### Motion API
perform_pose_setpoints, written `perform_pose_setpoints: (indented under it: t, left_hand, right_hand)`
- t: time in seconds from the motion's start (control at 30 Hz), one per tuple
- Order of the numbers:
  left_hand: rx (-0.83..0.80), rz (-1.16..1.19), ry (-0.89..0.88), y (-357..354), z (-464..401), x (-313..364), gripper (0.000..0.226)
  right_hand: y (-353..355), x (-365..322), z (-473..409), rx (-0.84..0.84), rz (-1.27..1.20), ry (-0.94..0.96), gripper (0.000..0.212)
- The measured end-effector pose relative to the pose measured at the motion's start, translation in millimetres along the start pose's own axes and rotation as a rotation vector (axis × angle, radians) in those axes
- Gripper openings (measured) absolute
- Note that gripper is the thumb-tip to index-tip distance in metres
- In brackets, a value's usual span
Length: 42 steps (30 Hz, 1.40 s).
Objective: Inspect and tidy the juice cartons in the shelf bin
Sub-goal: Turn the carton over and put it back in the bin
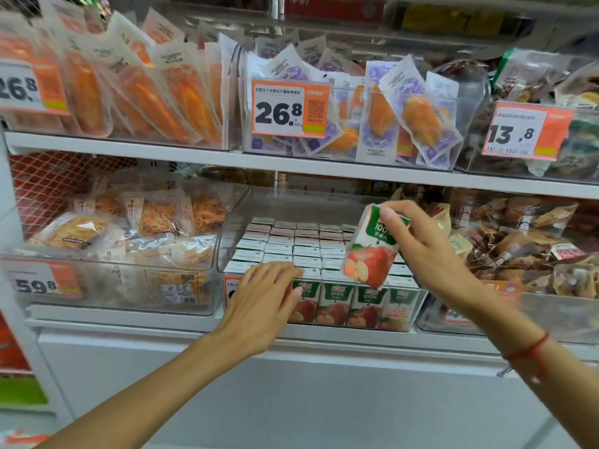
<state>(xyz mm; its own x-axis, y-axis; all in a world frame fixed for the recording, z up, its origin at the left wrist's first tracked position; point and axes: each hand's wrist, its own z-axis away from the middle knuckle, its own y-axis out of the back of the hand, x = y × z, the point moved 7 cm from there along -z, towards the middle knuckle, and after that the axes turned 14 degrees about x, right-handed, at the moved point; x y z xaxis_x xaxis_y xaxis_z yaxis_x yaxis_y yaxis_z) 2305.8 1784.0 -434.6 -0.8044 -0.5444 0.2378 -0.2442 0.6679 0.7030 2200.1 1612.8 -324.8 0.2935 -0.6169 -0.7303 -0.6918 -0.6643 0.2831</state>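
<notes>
Juice carton (372, 251), pinched in the right hand's grip (418, 241), hung tilted above the bin (418, 306) for inspection; the left hand (259, 296) lay flat on the bin's front cartons (334, 303).

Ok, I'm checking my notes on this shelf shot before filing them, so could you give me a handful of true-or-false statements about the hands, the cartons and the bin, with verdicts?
1. The right hand holds one juice carton lifted above the bin. True.
2. The held carton stands upright. False: it is tilted, its top leaning right.
3. The left hand grips a second carton. False: its fingers lie straight against the front row of cartons at the clear bin front.
4. The cartons in the bin stand in packed rows. True.
5. The held carton's front shows an orange. False: it shows a red apple.
6. The price tag above the bin reads 26.8. True.
</notes>
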Motion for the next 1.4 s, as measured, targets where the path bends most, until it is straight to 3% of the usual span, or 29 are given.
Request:
perform_pose_setpoints:
  t: [0.13,0.2,0.27,0.4,0.6,0.8,0.93,1.07,1.23,1.4]
  left_hand:
    - [0.053,0.441,0.384,24.1,-3.8,3.2,0.033]
    - [-0.041,0.775,0.638,24.6,4.2,12.1,0.036]
    - [-0.194,0.936,0.775,21.6,19.9,23.2,0.036]
    - [-0.283,0.93,0.76,20.4,41.2,24.6,0.03]
    - [-0.148,1.02,0.817,30.0,48.0,21.5,0.03]
    - [0.056,1.032,0.908,36.6,50.1,11.0,0.031]
    - [0.089,1.038,0.911,39.9,48.6,7.8,0.025]
    - [0.081,1.009,0.891,40.2,47.2,7.7,0.029]
    - [0.092,0.933,0.813,43.1,44.2,8.9,0.015]
    - [0.023,0.994,0.896,32.0,48.4,11.6,0.019]
  right_hand:
    - [-33.2,8.2,34.5,-0.058,-0.098,-0.183,0.038]
    - [-46.7,18.8,48.7,-0.049,-0.138,-0.298,0.031]
    - [-57.3,25.9,60.7,-0.056,-0.176,-0.399,0.025]
    - [-68.2,29.8,71.5,-0.086,-0.154,-0.423,0.04]
    - [-78.3,33.8,78.9,-0.196,-0.341,-0.639,0.041]
    - [-81.7,30.5,85.3,-0.327,-0.287,-0.586,0.03]
    - [-82.6,31.4,85.7,-0.385,-0.306,-0.556,0.02]
    - [-82.7,31.5,87.4,-0.432,-0.336,-0.544,0.027]
    - [-75.4,33.0,81.6,-0.26,-0.244,-0.484,0.033]
    - [-76.2,12.1,88.1,-0.127,0.046,-0.144,0.041]
